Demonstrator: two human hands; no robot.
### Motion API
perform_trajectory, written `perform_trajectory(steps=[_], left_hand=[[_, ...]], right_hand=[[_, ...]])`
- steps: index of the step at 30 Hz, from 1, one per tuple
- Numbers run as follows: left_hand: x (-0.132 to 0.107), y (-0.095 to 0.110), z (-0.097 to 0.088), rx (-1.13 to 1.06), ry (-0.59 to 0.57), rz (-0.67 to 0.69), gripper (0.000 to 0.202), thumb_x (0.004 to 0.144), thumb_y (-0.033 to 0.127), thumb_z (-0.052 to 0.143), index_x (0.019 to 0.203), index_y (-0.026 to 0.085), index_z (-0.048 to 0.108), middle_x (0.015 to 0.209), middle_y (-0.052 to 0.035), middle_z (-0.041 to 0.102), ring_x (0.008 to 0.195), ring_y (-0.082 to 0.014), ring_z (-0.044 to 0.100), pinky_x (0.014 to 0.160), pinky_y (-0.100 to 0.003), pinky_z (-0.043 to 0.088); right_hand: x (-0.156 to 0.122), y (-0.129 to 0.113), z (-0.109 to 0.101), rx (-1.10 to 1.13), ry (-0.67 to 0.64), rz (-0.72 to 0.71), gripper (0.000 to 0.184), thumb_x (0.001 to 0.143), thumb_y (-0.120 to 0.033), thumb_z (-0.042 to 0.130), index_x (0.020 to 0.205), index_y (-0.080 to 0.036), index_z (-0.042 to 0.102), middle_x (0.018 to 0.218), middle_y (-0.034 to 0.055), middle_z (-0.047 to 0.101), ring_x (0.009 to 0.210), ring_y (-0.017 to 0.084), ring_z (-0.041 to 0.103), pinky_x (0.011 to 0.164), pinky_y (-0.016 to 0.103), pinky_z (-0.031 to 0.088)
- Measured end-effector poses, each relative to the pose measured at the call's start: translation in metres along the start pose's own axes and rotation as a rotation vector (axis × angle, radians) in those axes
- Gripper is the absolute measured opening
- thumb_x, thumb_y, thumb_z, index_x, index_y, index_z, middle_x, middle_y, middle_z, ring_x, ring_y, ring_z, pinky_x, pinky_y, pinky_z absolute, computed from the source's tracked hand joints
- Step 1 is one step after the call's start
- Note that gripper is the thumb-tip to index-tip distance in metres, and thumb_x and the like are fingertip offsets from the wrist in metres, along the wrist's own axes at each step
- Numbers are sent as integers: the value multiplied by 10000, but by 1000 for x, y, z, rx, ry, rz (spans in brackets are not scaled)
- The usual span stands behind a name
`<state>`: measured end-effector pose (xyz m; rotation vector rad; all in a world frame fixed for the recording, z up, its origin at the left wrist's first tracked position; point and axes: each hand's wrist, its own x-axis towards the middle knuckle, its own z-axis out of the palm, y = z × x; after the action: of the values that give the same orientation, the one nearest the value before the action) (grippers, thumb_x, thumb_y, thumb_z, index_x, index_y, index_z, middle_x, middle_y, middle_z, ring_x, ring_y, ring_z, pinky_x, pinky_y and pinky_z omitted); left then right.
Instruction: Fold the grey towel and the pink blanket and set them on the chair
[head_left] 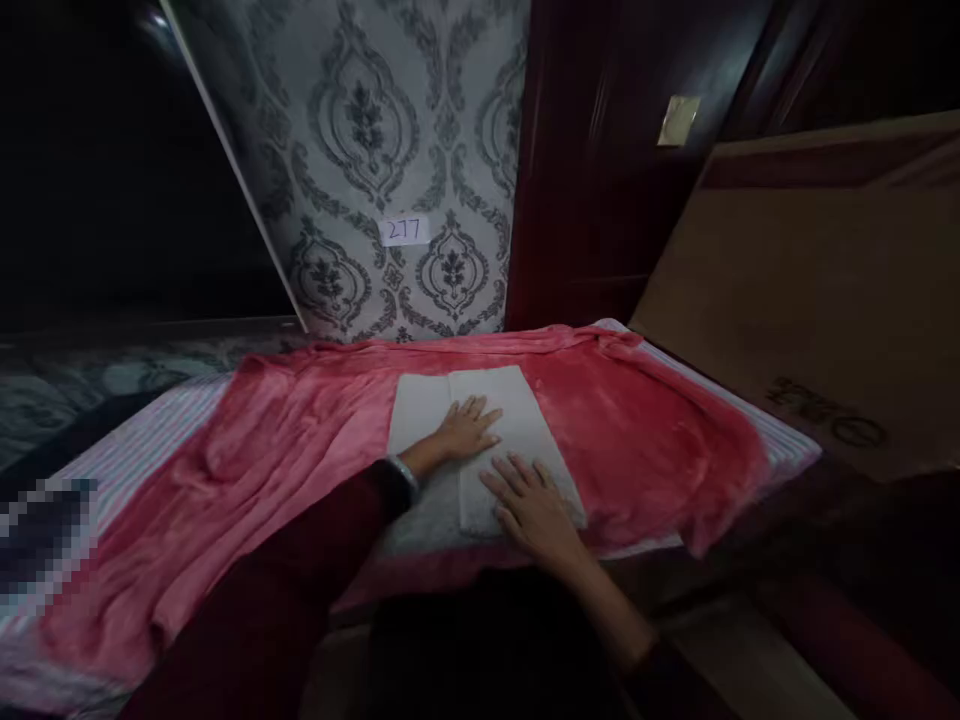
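Observation:
A pale grey-white cloth (426,402), folded into layers, lies flat on a red plush blanket (615,440). One fold edge runs lengthwise down its middle. My left hand (466,430) rests flat on the cloth near its centre, fingers spread, with a light band at the wrist. Nearer to me and further right, my right hand (534,508) also presses palm down on the cloth, its fingers apart. Neither hand grips anything. What kind of cloth it is, I cannot tell.
Striped bedding (161,440) shows under the blanket at the left and right edges. A large cardboard box (817,290) stands at the right. Behind are patterned wallpaper (367,110) with a paper label (405,231) reading 277, and a dark red panel (592,200).

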<state>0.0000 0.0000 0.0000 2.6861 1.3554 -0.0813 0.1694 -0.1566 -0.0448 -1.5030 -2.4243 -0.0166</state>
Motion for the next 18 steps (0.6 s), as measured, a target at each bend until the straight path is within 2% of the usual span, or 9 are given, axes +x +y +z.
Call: perform_trajectory(steps=[5, 9, 14, 18], left_hand=[[35, -14, -14, -40, -1, -179, 815, 966, 724, 372, 1664, 318, 262, 1760, -107, 135, 1617, -392, 74, 1283, -600, 124], [58, -26, -19, -45, -12, -248, 838, 957, 771, 302, 1663, 321, 265, 1759, -124, 128, 1616, -401, 64, 1278, -602, 117], [74, -37, -25, -38, -15, -262, 784, 982, 742, 266, 1657, 344, 270, 1755, -113, 146, 1618, -373, 100, 1271, -625, 110], [72, -28, -31, -7, 6, -208, 747, 1019, 668, 265, 1657, 280, 289, 1750, -138, 147, 1619, -358, 113, 1268, -649, 91]], right_hand=[[-1, 4, 4, 29, 38, -11, 551, 1025, -275, 525, 1569, -350, 482, 1667, 20, 405, 1560, 317, 311, 1240, 609, 271], [-1, 4, 6, 47, 33, -14, 565, 1016, -268, 534, 1570, -358, 479, 1672, 10, 395, 1561, 319, 312, 1238, 610, 284], [0, 2, 2, 68, 32, 1, 583, 1007, -252, 548, 1575, -361, 471, 1679, 7, 380, 1567, 313, 300, 1251, 602, 269], [2, 1, -6, 102, -19, 5, 557, 1028, -290, 541, 1577, -353, 470, 1679, 16, 377, 1566, 318, 301, 1252, 607, 271]])
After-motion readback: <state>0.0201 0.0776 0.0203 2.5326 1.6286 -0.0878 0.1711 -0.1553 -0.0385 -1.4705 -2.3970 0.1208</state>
